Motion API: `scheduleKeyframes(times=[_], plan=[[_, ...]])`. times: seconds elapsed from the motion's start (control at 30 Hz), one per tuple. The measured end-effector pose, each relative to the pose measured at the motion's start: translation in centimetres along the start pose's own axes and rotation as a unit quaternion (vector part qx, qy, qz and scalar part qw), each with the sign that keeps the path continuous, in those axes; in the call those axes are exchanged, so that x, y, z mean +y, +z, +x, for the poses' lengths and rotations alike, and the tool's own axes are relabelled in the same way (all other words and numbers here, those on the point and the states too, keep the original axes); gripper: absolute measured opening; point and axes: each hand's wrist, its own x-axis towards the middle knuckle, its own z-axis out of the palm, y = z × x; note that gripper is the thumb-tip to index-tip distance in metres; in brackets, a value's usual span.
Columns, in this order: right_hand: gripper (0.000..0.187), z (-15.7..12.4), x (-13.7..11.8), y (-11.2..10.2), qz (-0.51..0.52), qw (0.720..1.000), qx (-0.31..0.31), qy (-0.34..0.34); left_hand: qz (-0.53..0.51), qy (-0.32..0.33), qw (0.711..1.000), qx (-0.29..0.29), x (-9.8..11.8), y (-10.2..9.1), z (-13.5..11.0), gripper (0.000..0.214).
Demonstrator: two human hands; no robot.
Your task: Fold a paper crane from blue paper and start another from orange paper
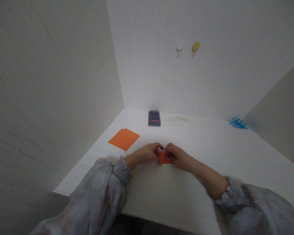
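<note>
A small piece of orange paper lies between my two hands, near the middle of the white table. My left hand grips its left side, fingers curled and thumb low. At the other side my right hand is closed on the paper with bent fingers. Parts of the paper are hidden under the fingers, so I cannot tell its full shape. To the left, apart from both hands, lies a stack of orange paper sheets.
A pixelated dark thing lies by the back wall. Several blue folded-paper pieces sit in the far right corner. A brownish mark shows at the table's back. A white hook and a yellow hook are on the wall.
</note>
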Motion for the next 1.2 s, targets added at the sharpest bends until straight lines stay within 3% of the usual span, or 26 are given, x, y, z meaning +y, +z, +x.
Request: scheduleKeyframes(times=[0.23, 1.2], plan=[[0.015, 0.2, -0.2, 0.2, 0.015, 1.0, 0.004, -0.005, 0.092, -0.016, 0.993, 0.069, 0.4, 0.5, -0.2, 0.05], [0.018, 0.1, -0.4, -0.1, -0.011, 1.0, -0.007, 0.003, 0.152, -0.021, 0.986, 0.06, 1.6, 0.5, -1.2, 0.056]])
